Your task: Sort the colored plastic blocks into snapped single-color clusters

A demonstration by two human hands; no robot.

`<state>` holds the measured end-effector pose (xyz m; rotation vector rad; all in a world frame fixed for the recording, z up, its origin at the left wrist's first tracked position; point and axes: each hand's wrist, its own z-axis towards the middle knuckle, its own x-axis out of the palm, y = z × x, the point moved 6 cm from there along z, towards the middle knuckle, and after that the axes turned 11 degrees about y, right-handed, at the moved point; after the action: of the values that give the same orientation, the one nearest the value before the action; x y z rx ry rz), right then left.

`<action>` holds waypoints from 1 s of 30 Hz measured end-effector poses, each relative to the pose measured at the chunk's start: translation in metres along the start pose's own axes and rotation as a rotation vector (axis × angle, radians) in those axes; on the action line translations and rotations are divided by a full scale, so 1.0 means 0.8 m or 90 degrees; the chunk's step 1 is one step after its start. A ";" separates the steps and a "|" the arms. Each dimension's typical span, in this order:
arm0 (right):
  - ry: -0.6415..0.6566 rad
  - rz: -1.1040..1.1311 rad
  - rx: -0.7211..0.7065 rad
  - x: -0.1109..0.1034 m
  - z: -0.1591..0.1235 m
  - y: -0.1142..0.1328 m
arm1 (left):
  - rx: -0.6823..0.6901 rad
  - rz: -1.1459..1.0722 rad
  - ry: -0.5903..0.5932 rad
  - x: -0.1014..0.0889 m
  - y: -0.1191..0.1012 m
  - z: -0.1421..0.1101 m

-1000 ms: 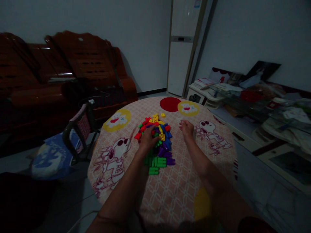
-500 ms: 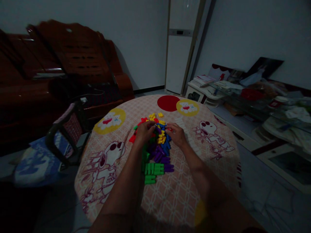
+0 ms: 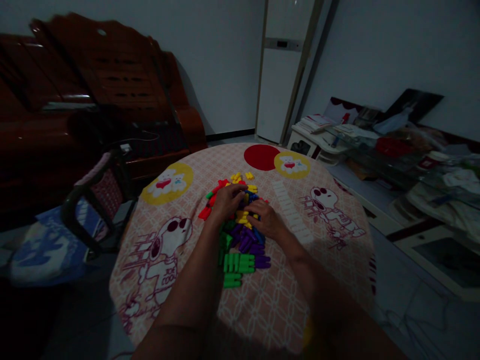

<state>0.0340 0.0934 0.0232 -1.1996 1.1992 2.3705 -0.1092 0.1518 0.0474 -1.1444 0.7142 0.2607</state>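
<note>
Both bare left hand [image 3: 225, 201] and right hand [image 3: 267, 219] curl over multicoloured plastic blocks [image 3: 246, 262]; touch lightly; can't tell what fingers [image 3: 238, 188] grasp

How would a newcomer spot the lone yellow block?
On the round table, find the big red circle. Look nearer the wearer, to the far end of the block pile. The yellow block lies there, set apart from other yellow blocks.

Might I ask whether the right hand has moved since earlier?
Yes, the right hand moved left, away from the right dog print, toward the blocks.
</note>
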 end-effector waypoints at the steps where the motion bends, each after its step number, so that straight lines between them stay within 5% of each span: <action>1: 0.003 0.007 -0.002 0.004 0.002 0.003 | 0.001 -0.004 0.003 0.001 0.000 0.000; 9: -0.103 0.157 0.059 0.004 0.001 0.002 | -0.028 -0.153 -0.061 -0.003 0.023 -0.003; 13: -0.252 0.145 0.160 -0.047 -0.014 -0.029 | -0.048 -0.192 -0.141 -0.020 0.032 -0.007; 16: -0.311 -0.034 0.245 -0.096 -0.026 -0.056 | -0.077 -0.202 -0.198 -0.035 0.039 -0.013; 21: -0.196 -0.310 0.366 -0.116 -0.030 -0.095 | -0.109 -0.201 -0.249 -0.048 0.050 -0.020; 25: -0.161 -0.295 0.400 -0.098 -0.033 -0.117 | -0.124 -0.186 -0.271 -0.052 0.061 -0.023; 30: -0.200 -0.244 0.339 -0.088 -0.034 -0.129 | -0.149 -0.135 -0.302 -0.056 0.065 -0.027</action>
<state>0.1476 0.1497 0.0088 -0.7621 1.2451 1.7263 -0.1790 0.1614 0.0326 -1.3067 0.1441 0.4261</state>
